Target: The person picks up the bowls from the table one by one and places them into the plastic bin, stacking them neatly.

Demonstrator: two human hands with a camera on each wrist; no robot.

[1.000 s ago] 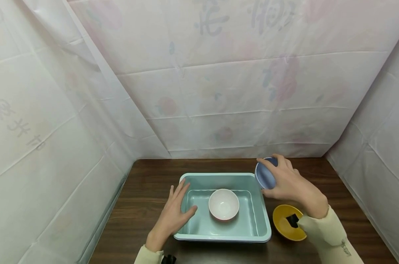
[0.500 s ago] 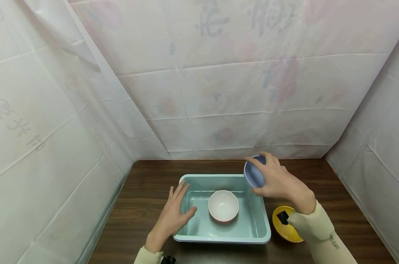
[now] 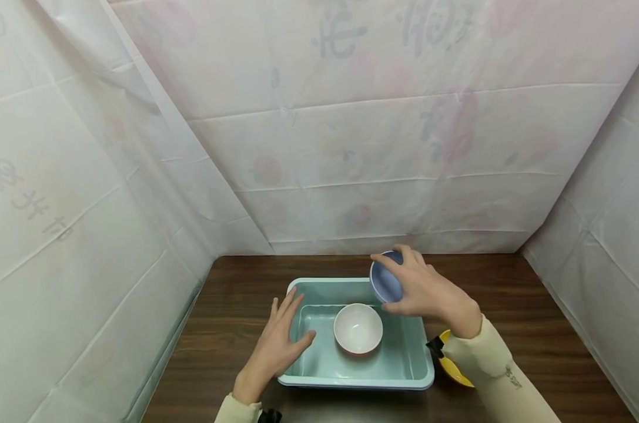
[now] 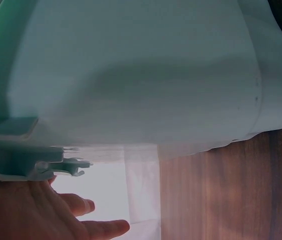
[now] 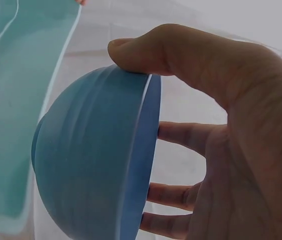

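Note:
My right hand (image 3: 427, 288) grips a blue bowl (image 3: 387, 282) by its rim, thumb on one side and fingers on the other. In the head view the bowl hangs tilted over the back right of a pale teal tray (image 3: 308, 376). Its ridged outer wall (image 5: 85, 150) fills the middle of the right wrist view. Inside the tray stands a white bowl (image 3: 358, 328), upright, with a reddish underside. My left hand (image 3: 274, 341) lies along the tray's left rim, fingers spread and straight. The left wrist view has that hand (image 4: 55, 215) beside the tray's outer wall (image 4: 156, 85).
A yellow bowl (image 3: 455, 371) sits right of the tray, partly hidden by my right sleeve (image 3: 491, 358). Everything stands on a dark wooden table (image 3: 218, 311). White printed sheets (image 3: 351, 147) hang behind and at both sides.
My right hand has carried the blue bowl leftward, from the tray's right edge to over its back right part. The sleeve now covers more of the yellow bowl. My left hand stays put.

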